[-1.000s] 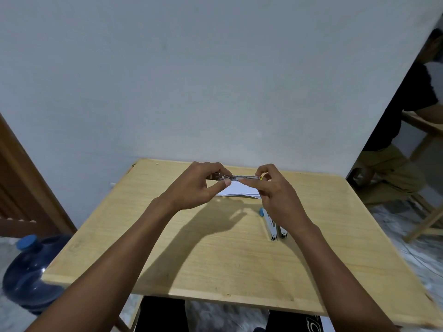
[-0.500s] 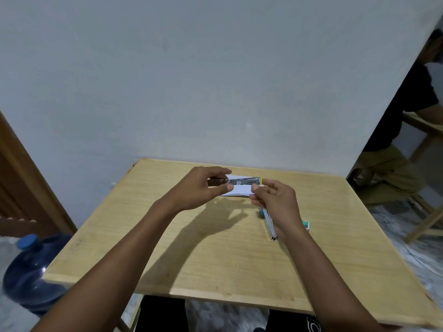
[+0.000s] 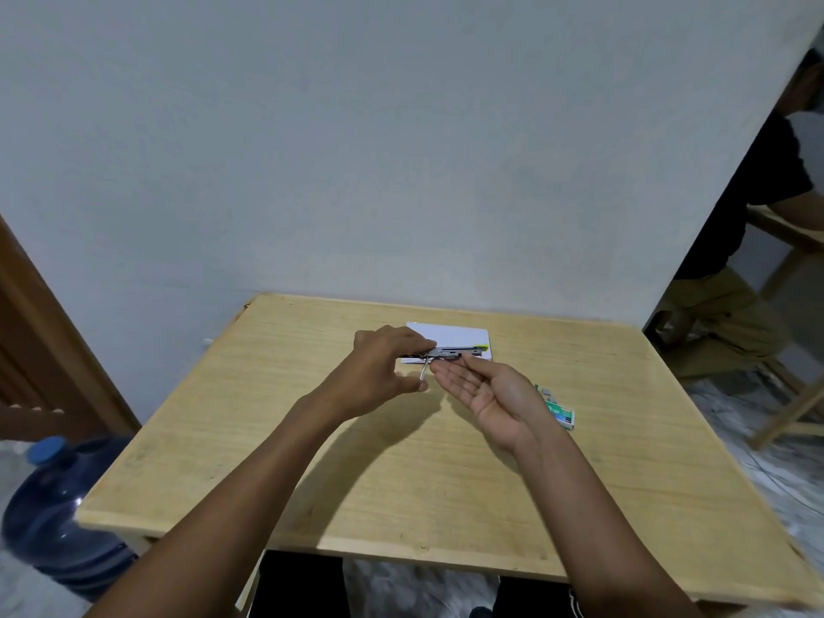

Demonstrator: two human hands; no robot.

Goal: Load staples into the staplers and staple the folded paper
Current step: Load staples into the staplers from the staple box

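Observation:
My left hand (image 3: 383, 372) grips one end of a small metal stapler (image 3: 459, 351) and holds it level above the table, with a thin metal rod hanging down from it near my thumb. My right hand (image 3: 484, 388) lies palm up just below and to the right of the stapler, fingers straight, fingertips near its underside. The folded white paper (image 3: 450, 335) lies flat on the table behind the stapler. A green box of staples (image 3: 561, 410) sits on the table to the right of my right wrist, partly hidden by it.
The wooden table (image 3: 401, 483) stands against a grey wall. A blue water jug (image 3: 53, 506) sits on the floor at the left. At the right edge a seated person (image 3: 749, 243) and a wooden chair (image 3: 798, 394) are in view.
My right hand has let go of the stapler, dropped and turned palm up under it. The second stapler that stood under that hand is out of sight, and the staple box is uncovered.

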